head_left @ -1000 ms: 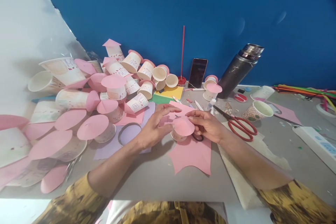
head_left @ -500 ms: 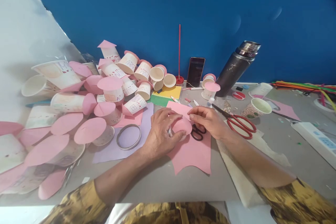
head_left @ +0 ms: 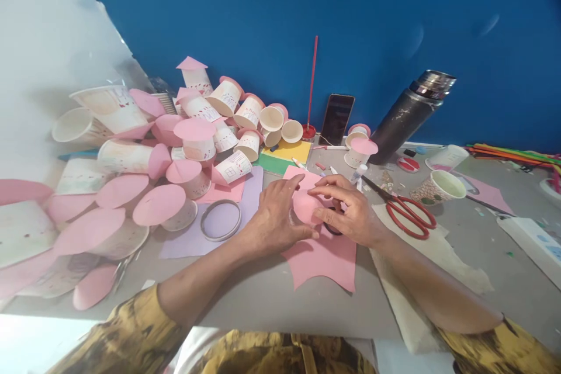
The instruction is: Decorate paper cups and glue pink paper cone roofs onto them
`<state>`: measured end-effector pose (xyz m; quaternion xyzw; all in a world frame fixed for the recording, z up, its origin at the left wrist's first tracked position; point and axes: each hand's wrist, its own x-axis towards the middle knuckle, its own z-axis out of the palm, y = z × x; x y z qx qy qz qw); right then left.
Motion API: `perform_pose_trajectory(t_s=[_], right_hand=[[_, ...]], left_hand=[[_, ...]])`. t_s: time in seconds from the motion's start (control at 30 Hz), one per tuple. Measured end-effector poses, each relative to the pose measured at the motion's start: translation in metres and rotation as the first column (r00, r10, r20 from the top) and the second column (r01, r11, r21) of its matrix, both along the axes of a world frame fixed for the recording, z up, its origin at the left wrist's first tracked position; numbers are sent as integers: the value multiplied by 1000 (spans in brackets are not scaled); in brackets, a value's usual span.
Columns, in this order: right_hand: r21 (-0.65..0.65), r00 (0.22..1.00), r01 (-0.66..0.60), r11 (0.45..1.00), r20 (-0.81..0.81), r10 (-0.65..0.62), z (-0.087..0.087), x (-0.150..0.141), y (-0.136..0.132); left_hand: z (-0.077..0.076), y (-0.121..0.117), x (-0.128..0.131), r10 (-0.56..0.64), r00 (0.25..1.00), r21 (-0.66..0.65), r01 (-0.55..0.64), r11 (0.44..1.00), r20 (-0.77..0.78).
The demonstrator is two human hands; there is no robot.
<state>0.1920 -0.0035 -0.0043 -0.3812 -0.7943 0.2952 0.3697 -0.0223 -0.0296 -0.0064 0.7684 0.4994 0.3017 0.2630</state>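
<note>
A small paper cup topped with a pink paper cone [head_left: 305, 205] stands between my two hands, its lower part mostly hidden. My left hand [head_left: 280, 210] curves round its left side, fingers behind and thumb in front. Against the cone's right edge rest the fingertips of my right hand [head_left: 348, 210]. Beneath lies a pink paper sheet [head_left: 322, 266] with curved cutouts. Black-handled scissors [head_left: 335, 225] lie on the sheet, largely covered by my right hand. To the left, a grey tape ring [head_left: 220, 220] sits on purple paper [head_left: 179, 246].
A heap of pink-topped paper cups [head_left: 158, 204] fills the left side. Red-handled scissors [head_left: 412, 216] lie on a cloth [head_left: 456, 269] at right. Behind stand a phone [head_left: 336, 120], a dark flask [head_left: 405, 120] and a patterned cup [head_left: 438, 188]. A power strip [head_left: 532, 245] is far right.
My right hand has moved in from the side onto the pink cone. My left hand's fingers have straightened and its thumb reaches lower. The whole view has shifted slightly.
</note>
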Motion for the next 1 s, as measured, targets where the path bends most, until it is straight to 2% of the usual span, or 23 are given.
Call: perform_pose_trajectory(t_s=[0.27, 0.4, 0.53, 0.7, 0.9, 1.0], right_hand=[[247, 984, -36, 968, 180, -9, -8, 6, 4], [182, 971, -92, 979, 234, 47, -9, 10, 6], [119, 956, -91, 989, 290, 52, -11, 9, 6], [203, 952, -141, 969, 296, 76, -7, 10, 7], [260, 930, -171, 950, 362, 68, -8, 11, 7], [271, 931, -166, 948, 359, 60, -10, 9, 6]], left_hand=[[-5, 7, -9, -94, 993, -126, 84, 988, -70], [-5, 9, -13, -75, 995, -166, 64, 984, -66], [-6, 9, -12, -70, 996, -146, 61, 987, -56], [-14, 11, -8, -21, 1000, -69, 22, 997, 7], [-23, 16, -5, -23, 989, -90, 37, 995, 148], [-25, 16, -5, -14, 986, -86, 29, 996, 167]])
